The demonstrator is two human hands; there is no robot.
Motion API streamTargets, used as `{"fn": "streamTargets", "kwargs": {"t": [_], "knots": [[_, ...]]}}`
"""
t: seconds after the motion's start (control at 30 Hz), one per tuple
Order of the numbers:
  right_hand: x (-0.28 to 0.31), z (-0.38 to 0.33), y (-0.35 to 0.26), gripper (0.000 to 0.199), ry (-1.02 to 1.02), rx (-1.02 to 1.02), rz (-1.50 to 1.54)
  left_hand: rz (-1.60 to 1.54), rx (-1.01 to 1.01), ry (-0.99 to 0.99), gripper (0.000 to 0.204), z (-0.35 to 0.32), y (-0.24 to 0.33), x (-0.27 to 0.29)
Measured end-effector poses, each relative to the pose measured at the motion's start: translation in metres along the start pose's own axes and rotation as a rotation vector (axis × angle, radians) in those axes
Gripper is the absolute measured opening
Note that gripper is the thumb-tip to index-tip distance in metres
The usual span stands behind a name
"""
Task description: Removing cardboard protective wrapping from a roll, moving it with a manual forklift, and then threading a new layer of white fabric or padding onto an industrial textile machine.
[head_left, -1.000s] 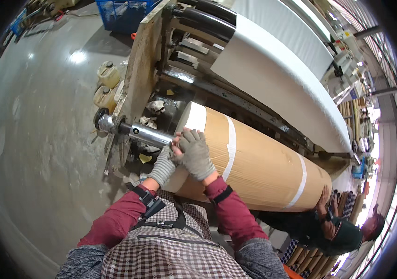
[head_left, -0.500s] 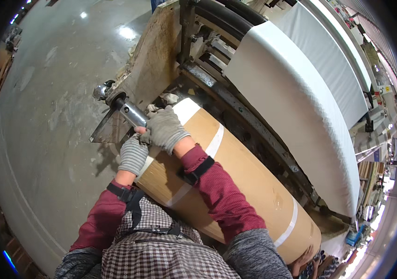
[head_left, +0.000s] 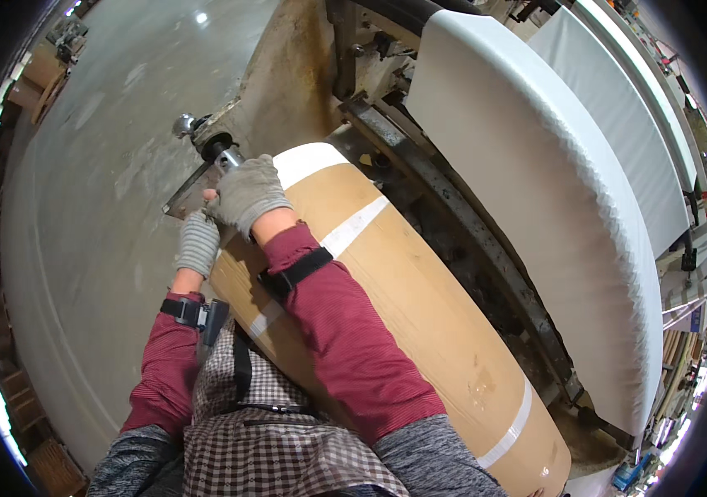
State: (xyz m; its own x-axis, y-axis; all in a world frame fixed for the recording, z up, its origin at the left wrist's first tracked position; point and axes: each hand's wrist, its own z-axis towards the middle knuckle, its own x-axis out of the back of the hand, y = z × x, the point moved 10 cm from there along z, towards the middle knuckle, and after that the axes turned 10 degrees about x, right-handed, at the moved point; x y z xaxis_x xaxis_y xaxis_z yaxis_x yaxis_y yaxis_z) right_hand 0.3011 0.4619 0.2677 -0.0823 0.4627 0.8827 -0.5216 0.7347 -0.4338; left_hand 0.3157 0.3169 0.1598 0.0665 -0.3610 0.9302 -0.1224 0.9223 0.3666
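A big roll wrapped in brown paper [head_left: 419,323] with white tape bands lies across the machine in front of me. A metal shaft [head_left: 219,153] sticks out of its left end. My right hand [head_left: 246,192], in a grey glove, is closed around the shaft close to the roll's white end face. My left hand [head_left: 198,242], also gloved, sits just below it at the roll's end, fingers curled; what it grips is hidden by my right hand. Both red sleeves reach over the roll.
A wide white fabric roll [head_left: 552,190] lies behind the brown one on the machine frame [head_left: 453,215]. A second white roll [head_left: 635,108] sits further back. Grey concrete floor [head_left: 88,199] spreads to the left, with wooden spools [head_left: 34,79] at its far edge.
My head has moved closer over the roll's end. Both hands stay on the shaft at the roll's left end. The other person at the lower right is out of view.
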Motion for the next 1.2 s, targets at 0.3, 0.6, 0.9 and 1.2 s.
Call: {"fn": "streamTargets", "kwargs": {"t": [0.3,0.6,0.9,1.2], "knots": [[-0.008,-0.004,-0.007,0.043,-0.149,-0.007,-0.056,-0.071,0.064,0.031,0.022,-0.017,-0.003,0.004],[0.004,-0.004,-0.005,0.04,0.036,0.053,-0.004,-0.111,0.08,-0.01,0.021,-0.012,0.001,0.01],[-0.001,-0.003,0.009,0.04,-0.021,0.011,0.09,0.02,0.143,-0.032,0.028,-0.021,0.05,0.035],[0.009,0.001,-0.002,0.034,-0.016,0.036,0.109,-0.134,0.185,-0.08,0.019,-0.021,0.043,0.05]]}}
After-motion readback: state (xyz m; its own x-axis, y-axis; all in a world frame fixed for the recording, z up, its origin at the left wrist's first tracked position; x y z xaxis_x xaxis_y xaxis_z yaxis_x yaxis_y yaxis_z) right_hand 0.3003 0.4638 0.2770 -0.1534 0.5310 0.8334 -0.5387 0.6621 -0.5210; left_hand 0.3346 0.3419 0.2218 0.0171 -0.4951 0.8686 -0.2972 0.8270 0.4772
